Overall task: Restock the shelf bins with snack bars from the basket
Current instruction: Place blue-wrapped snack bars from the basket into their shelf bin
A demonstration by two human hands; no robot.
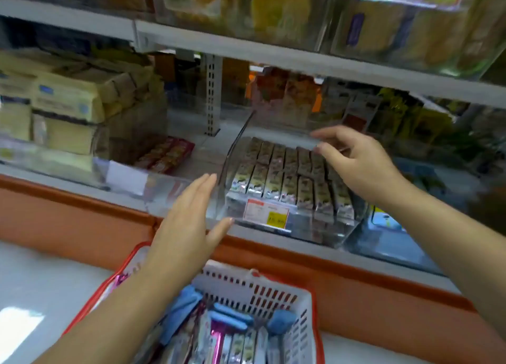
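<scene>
Clear bin (309, 233) holds snack bars (287, 177); left hand (189, 224) beside, right hand (358, 164) above.

Bare forearms (109, 317), left hand (189, 224), right hand (361, 164)

I can read nothing for certain. The price tag (266, 213) on the front of the clear bin (323, 233), centre frame, carries dark digits on a yellow patch, too blurred. Print on the snack bars (276, 172) is blurred too.

A shop: price label (266, 214), stocked shelf bins (345, 226), shopping basket (301, 333).
</scene>
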